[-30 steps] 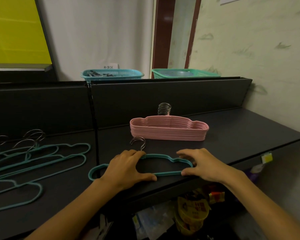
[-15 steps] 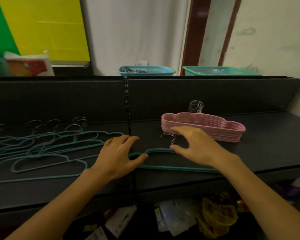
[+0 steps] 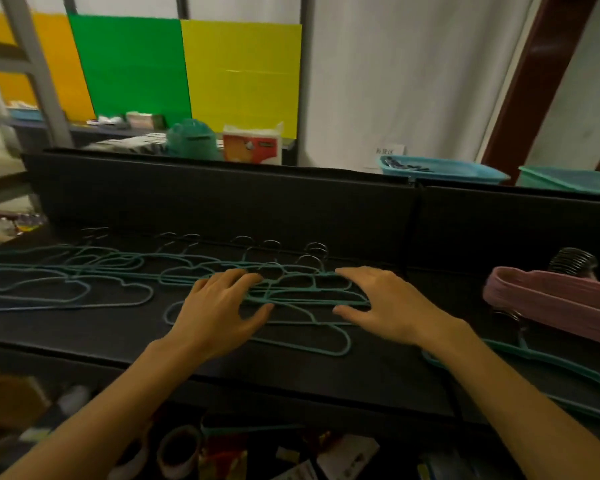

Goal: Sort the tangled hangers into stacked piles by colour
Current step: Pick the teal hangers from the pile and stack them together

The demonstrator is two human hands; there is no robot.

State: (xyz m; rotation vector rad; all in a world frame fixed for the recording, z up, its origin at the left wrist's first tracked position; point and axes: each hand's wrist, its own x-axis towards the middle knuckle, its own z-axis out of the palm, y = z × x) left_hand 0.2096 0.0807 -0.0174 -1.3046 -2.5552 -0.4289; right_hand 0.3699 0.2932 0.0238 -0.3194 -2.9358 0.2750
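Observation:
Several teal hangers (image 3: 94, 278) lie spread and overlapping across the black shelf (image 3: 84, 327), metal hooks pointing to the back. My left hand (image 3: 219, 313) and my right hand (image 3: 378, 303) lie flat on the tangle near its right end, fingers spread over the teal wires, curled round nothing. A neat stack of pink hangers (image 3: 555, 303) sits at the right, its hooks bunched at the back. One teal hanger (image 3: 520, 362) lies alone near the front edge, below the pink stack.
A black back panel (image 3: 222, 199) walls off the shelf. Behind it stand a blue basket (image 3: 440, 169), a green basket (image 3: 568, 178), a tissue pack (image 3: 252, 145) and a green bag (image 3: 191, 140). Packets and clutter lie below the shelf's front edge.
The view has swung left. Both hands left the single teal hanger near the pink stack and moved left onto the spread of teal hangers.

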